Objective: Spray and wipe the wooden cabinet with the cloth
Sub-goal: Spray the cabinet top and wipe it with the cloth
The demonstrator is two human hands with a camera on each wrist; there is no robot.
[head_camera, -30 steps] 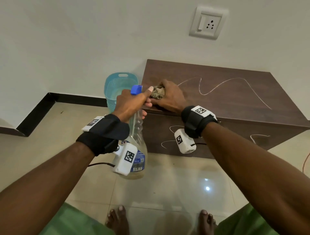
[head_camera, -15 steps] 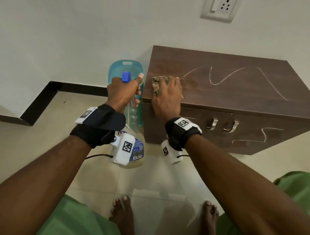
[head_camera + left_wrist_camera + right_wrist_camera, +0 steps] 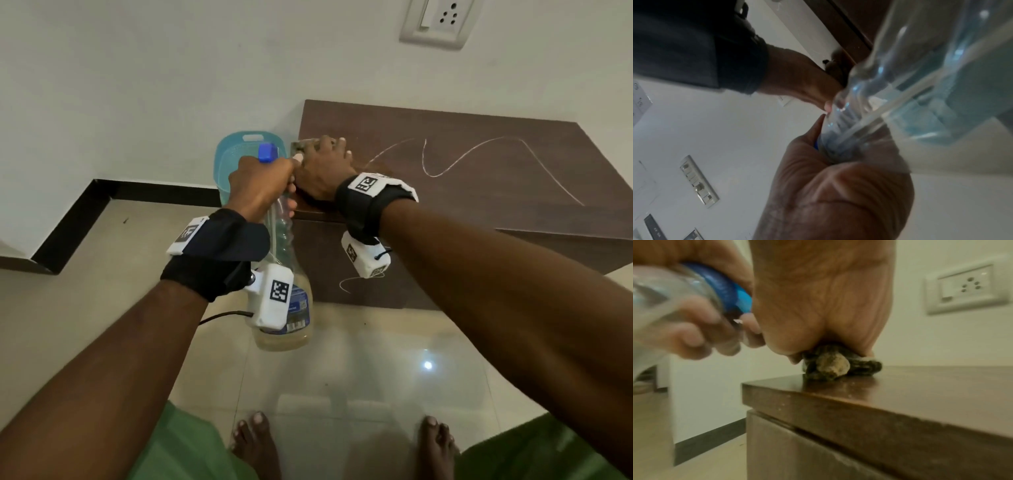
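The dark wooden cabinet (image 3: 479, 178) stands against the wall, white chalk squiggles on its top and front. My right hand (image 3: 323, 168) presses a bunched, dirty cloth (image 3: 303, 145) onto the top's left front corner; in the right wrist view the cloth (image 3: 835, 365) shows under the palm. Just left of the cabinet, my left hand (image 3: 260, 185) grips the neck of a clear spray bottle (image 3: 287, 291) with a blue nozzle (image 3: 266, 152). The bottle hangs beside the cabinet's left side, a little pale liquid at its bottom. Both hands almost touch.
A light blue plastic basket (image 3: 236, 154) stands on the floor behind the bottle, against the wall. A white wall socket (image 3: 436, 22) sits above the cabinet. Glossy beige floor tiles (image 3: 359, 370) lie in front; my bare feet (image 3: 255, 445) are at the bottom edge.
My right hand has slid the cloth over the top's left end, away from the chalk line to the corner. The left hand has kept the bottle beside it. The camera view shifted.
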